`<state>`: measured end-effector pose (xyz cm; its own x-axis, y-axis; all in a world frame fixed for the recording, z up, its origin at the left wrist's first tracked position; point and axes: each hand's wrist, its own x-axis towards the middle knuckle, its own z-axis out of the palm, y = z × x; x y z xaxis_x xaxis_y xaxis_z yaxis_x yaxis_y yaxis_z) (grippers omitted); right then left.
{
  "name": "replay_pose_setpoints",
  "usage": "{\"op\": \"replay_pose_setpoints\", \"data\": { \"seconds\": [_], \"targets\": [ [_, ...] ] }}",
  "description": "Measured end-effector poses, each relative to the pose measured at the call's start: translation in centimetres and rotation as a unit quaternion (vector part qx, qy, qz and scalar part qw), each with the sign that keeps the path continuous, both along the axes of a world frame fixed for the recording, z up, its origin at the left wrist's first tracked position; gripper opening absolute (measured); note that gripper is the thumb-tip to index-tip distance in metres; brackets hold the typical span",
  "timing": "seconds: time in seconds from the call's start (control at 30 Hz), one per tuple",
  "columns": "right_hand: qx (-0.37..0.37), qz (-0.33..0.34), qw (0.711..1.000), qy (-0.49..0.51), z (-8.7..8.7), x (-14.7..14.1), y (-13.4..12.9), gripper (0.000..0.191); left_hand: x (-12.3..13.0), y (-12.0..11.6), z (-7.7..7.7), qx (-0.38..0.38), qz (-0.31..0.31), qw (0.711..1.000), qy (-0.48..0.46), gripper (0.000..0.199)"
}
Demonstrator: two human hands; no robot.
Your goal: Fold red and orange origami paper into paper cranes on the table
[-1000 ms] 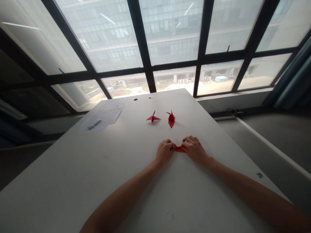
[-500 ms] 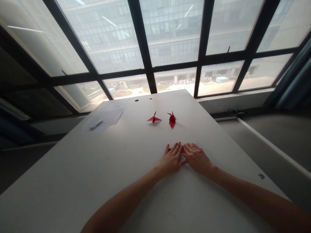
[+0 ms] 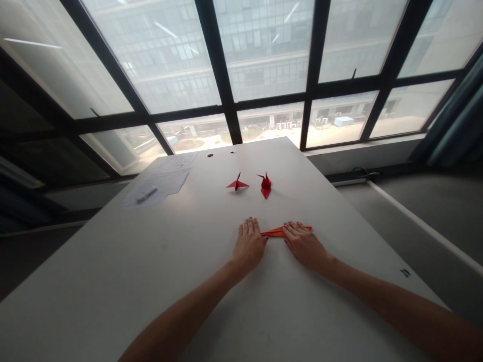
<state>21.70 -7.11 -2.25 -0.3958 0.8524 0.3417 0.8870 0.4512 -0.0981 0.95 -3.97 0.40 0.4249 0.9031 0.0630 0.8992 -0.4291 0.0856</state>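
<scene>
In the head view, the left hand and right hand lie flat and palms down, well open and apart, clamped on nothing. Between them a long folded red origami strip lies on the white counter, with the right fingertips resting on it. Farther along stand 2 red origami cranes, just beside each other, near sheets of paper with a pen on them.
</scene>
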Motion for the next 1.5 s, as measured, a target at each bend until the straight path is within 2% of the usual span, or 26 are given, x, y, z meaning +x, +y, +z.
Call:
{"op": "replay_pose_setpoints", "data": {
  "seconds": [0.07, 0.13, 0.23, 0.27, 0.33, 0.43, 0.53, 0.63, 0.77, 0.83, 1.0, 1.1, 1.17, 1.27, 1.33, 1.4, 1.47, 1.5],
  "targets": [
    [-0.004, 0.029, 0.999, 0.019, 0.1, 0.4, 0.4, 0.038, 0.8, 0.4, -0.2, 0.029, -0.056, 0.995, -0.071, 0.045],
    [-0.010, 0.076, 0.996, 0.035, 0.3, 0.8, 0.9, 0.038, 1.5, 0.7, -0.5, 0.024, -0.102, 0.986, -0.128, 0.034],
    [-0.012, 0.100, 0.992, 0.072, 0.6, 1.1, 1.3, 0.036, 2.1, 1.0, -0.8, 0.014, -0.107, 0.978, -0.178, 0.021],
    [-0.007, 0.078, 0.993, 0.092, 0.6, 1.2, 1.3, 0.034, 2.1, 1.1, -0.9, 0.007, -0.102, 0.976, -0.192, 0.020],
    [0.008, -0.009, 0.990, 0.140, 0.4, 1.3, 1.5, 0.033, 2.1, 1.2, -1.1, -0.010, -0.086, 0.971, -0.221, 0.023],
    [0.008, -0.147, 0.972, 0.181, -0.1, 1.5, 1.7, 0.049, 2.0, 1.3, -1.2, -0.035, -0.060, 0.963, -0.259, 0.036],
    [-0.028, -0.183, 0.967, 0.175, -0.6, 1.9, 2.0, 0.047, 2.0, 1.1, -1.2, -0.042, -0.066, 0.960, -0.268, 0.027],
    [-0.053, -0.166, 0.970, 0.171, -0.7, 2.1, 2.2, 0.034, 2.1, 0.8, -1.0, -0.029, -0.082, 0.960, -0.266, 0.019],
    [-0.071, -0.142, 0.976, 0.149, -0.3, 2.5, 2.8, 0.050, 2.3, 0.6, -0.8, -0.019, -0.083, 0.957, -0.276, 0.017],
    [-0.099, -0.115, 0.979, 0.135, 0.2, 2.8, 3.4, 0.052, 2.4, 0.6, -0.8, -0.017, -0.083, 0.956, -0.280, 0.014],
    [-0.170, -0.077, 0.968, 0.168, 1.8, 3.4, 5.2, 0.032, 2.4, 0.6, -1.0, -0.028, -0.077, 0.955, -0.285, 0.010],
    [-0.192, -0.006, 0.951, 0.241, 2.7, 3.1, 5.8, 0.028, 2.3, 1.0, -1.2, -0.050, -0.044, 0.945, -0.320, 0.030],
    [-0.187, 0.043, 0.937, 0.291, 3.2, 2.8, 6.0, 0.028, 2.3, 1.5, -1.3, -0.090, -0.030, 0.927, -0.363, 0.044],
    [-0.176, 0.086, 0.907, 0.373, 3.8, 2.3, 6.2, 0.040, 2.3, 2.1, -1.2, -0.155, -0.024, 0.880, -0.449, 0.034],
    [-0.158, 0.078, 0.867, 0.466, 4.1, 1.9, 6.3, 0.056, 2.4, 2.4, -1.0, -0.178, -0.019, 0.834, -0.523, 0.023],
    [-0.166, 0.054, 0.813, 0.556, 4.1, 1.3, 6.2, 0.068, 2.5, 2.5, -0.9, -0.194, -0.013, 0.780, -0.594, 0.026],
    [-0.223, 0.046, 0.769, 0.597, 3.9, 0.6, 5.9, 0.064, 2.7, 2.4, -0.9, -0.211, -0.009, 0.735, -0.644, 0.036],
    [-0.255, 0.048, 0.758, 0.598, 3.7, 0.3, 5.6, 0.055, 2.7, 2.3, -0.9, -0.214, -0.007, 0.721, -0.659, 0.040]
  ]
}}
